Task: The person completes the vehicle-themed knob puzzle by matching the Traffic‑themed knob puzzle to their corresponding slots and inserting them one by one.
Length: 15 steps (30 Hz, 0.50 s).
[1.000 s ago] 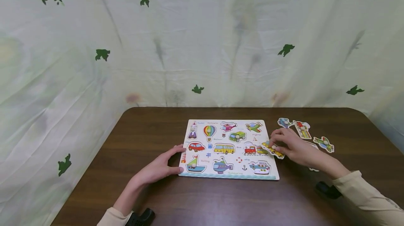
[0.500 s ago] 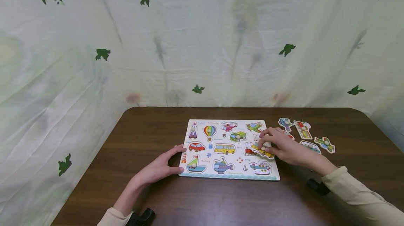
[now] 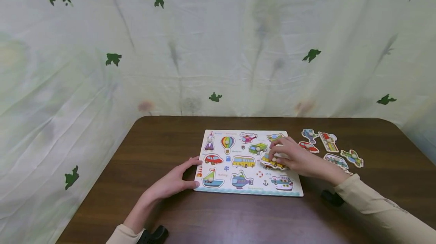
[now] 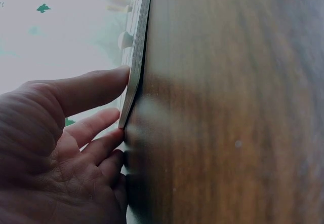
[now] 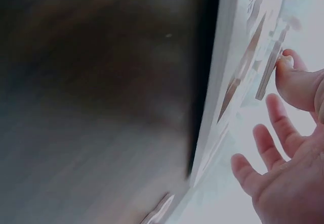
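A yellow vehicle piece (image 3: pixel 272 164) is pinched by the right hand (image 3: pixel 291 157) between thumb and finger and is held over the right part of the puzzle board (image 3: pixel 263 190), with a gap beneath it seen in the right wrist view. The board's left edge is touched by the left hand (image 3: pixel 172 181), its thumb and fingers spread wide. Beyond the board's right edge, a red car piece (image 3: pixel 308 146) and an aeroplane piece (image 3: pixel 352 158) are laid on the table (image 3: pixel 238 221)

Printed cloth (image 3: pixel 238 47) behind a wooden table (image 3: pixel 163 138) shows a curtained-off space.
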Tool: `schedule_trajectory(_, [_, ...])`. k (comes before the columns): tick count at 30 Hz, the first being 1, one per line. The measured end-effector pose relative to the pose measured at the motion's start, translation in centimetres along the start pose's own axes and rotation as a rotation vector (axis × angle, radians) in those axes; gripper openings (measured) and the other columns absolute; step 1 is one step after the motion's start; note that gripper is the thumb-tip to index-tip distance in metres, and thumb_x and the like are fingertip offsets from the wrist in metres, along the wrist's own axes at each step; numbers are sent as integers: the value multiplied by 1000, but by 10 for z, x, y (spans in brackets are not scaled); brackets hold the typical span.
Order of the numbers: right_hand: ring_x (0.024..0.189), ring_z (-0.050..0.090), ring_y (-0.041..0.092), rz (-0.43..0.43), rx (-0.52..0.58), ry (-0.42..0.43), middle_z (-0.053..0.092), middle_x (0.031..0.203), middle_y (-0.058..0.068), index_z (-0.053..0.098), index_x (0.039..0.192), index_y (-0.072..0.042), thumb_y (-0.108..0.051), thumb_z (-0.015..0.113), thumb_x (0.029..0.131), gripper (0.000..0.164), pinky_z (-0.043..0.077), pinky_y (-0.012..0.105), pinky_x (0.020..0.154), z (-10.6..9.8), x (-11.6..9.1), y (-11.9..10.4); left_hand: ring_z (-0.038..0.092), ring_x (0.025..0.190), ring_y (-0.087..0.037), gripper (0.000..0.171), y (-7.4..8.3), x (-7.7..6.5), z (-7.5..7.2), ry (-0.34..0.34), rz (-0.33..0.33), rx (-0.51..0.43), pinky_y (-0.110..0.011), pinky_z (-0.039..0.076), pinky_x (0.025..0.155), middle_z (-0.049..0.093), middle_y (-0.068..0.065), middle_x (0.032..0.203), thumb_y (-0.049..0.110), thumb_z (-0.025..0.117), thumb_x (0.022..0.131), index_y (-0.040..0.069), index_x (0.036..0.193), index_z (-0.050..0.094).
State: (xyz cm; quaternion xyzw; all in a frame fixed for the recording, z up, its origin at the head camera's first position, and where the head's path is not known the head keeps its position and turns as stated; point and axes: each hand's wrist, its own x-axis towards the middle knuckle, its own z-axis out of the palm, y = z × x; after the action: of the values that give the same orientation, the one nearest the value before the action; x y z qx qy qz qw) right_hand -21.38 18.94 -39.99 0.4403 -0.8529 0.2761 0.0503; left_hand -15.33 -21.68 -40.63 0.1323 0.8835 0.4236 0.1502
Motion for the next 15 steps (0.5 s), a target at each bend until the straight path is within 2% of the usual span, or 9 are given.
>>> schedule_trajectory(5, [107, 47, 25, -42, 4, 7, 57, 111, 3, 67, 93, -22, 9, 70, 83, 33, 35, 46, 89, 6, 11, 0, 19, 147, -32, 57, 0, 0, 1, 1, 1, -4, -55, 20, 112, 33, -7, 157, 17, 75, 85, 14, 138, 53])
schedule_trajectory(15, [109, 48, 26, -58, 1, -33, 57, 111, 1, 68, 92, -21, 8, 70, 83, 31, 35, 47, 93, 14, 28, -1, 19, 147, -32, 57, -1, 0, 0, 4, -2, 1, -55, 21, 112, 34, -6, 157, 17, 75, 85, 14, 138, 54])
